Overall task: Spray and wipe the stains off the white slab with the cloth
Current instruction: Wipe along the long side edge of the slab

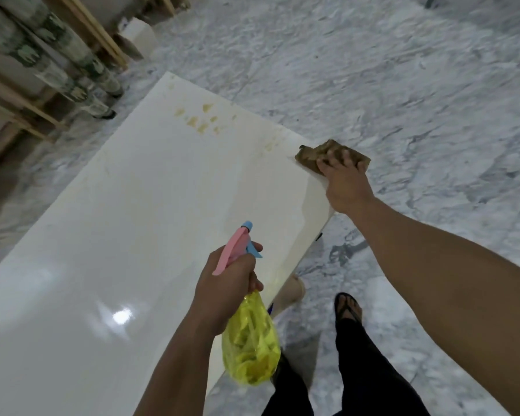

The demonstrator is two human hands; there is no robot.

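Observation:
A long glossy white slab (126, 223) runs from the near left to the far middle. Yellow-brown stains (200, 120) mark its far end, with a fainter patch (269, 145) near the right edge. My right hand (344, 183) presses a brown cloth (308, 154) on the slab's right edge, fingers spread over it. My left hand (227, 288) grips the neck of a yellow spray bottle (249, 346) with a pink and blue trigger head (237, 246), held over the near right part of the slab, nozzle pointing toward the far end.
Grey-white marble floor (418, 85) surrounds the slab. Upright slabs in wooden racks (51, 64) stand at the far left. A small white block (140, 37) sits on the floor beyond. My legs and a sandalled foot (347, 306) are beside the slab's right edge.

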